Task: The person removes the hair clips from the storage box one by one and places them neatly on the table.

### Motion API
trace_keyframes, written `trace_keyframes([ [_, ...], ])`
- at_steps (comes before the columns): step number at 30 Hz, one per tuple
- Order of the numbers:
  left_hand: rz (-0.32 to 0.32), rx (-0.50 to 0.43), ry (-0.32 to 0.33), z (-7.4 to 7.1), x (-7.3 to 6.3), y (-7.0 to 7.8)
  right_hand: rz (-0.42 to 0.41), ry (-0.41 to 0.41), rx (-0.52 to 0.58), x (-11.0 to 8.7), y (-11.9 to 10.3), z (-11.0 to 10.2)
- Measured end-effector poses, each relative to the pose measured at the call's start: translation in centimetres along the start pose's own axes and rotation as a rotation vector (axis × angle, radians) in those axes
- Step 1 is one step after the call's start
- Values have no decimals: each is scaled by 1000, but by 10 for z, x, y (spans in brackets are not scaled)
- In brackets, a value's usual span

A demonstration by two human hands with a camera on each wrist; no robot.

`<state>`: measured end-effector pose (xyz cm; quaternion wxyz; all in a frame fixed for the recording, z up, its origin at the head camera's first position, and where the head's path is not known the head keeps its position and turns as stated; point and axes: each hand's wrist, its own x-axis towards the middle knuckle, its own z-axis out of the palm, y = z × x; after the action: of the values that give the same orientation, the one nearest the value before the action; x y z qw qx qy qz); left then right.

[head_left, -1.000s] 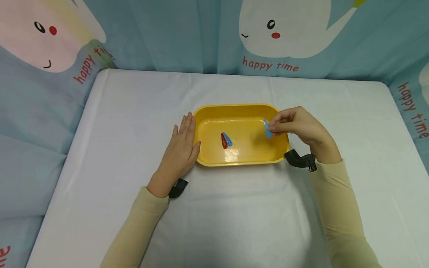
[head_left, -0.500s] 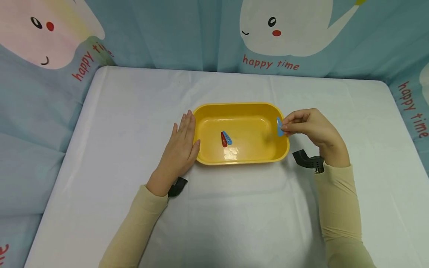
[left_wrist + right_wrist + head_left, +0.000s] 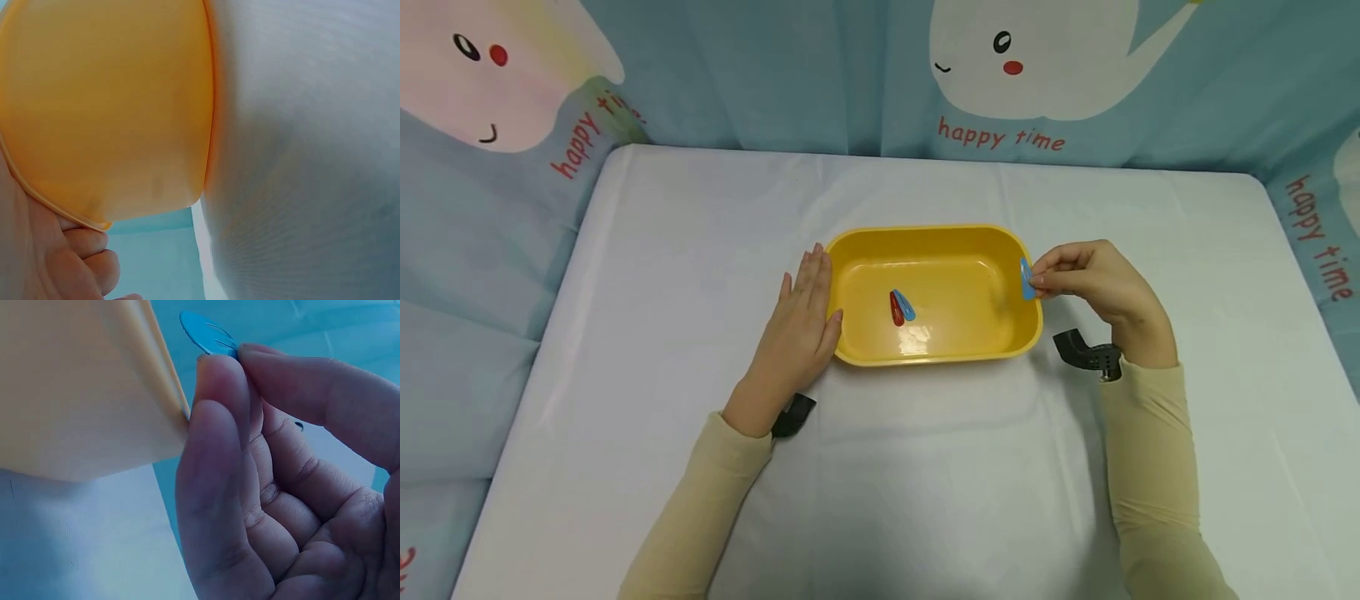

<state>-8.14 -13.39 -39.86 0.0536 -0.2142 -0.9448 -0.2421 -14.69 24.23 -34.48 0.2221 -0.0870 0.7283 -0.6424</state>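
Note:
In the head view, a yellow tray [image 3: 925,359] stands on the white-covered table. Inside it, left of the middle, a red snap hair clip [image 3: 897,309] and a blue snap hair clip [image 3: 905,305] lie side by side. My left hand [image 3: 797,329] rests along the tray's left rim, its fingers straight. At the right rim, my right hand [image 3: 1101,279] pinches another blue snap hair clip [image 3: 209,334] between thumb and fingertips. The right wrist view shows this clip's wide end sticking up past the fingertips, and a small dark bit [image 3: 299,426] peeks out behind the fingers.
The table [image 3: 925,467] has a white cloth and a raised-looking far edge against a blue curtain [image 3: 775,75] printed with whales. Black wrist camera mounts [image 3: 1086,354] sit on both wrists, the right one just beside the tray.
My right hand has moved right with the pinched blue hair clip, from over the tray's inside to its right rim, then stayed there. The left hand keeps its place at the left rim.

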Motion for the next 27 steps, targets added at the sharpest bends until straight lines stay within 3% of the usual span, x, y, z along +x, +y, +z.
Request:
trace_keyframes([
  [12,1,-9,8,1,0,-3,31,30,-33,3,4,-7],
  [27,1,-34,1,1,2,0,54,31,83,2,12,-16],
])
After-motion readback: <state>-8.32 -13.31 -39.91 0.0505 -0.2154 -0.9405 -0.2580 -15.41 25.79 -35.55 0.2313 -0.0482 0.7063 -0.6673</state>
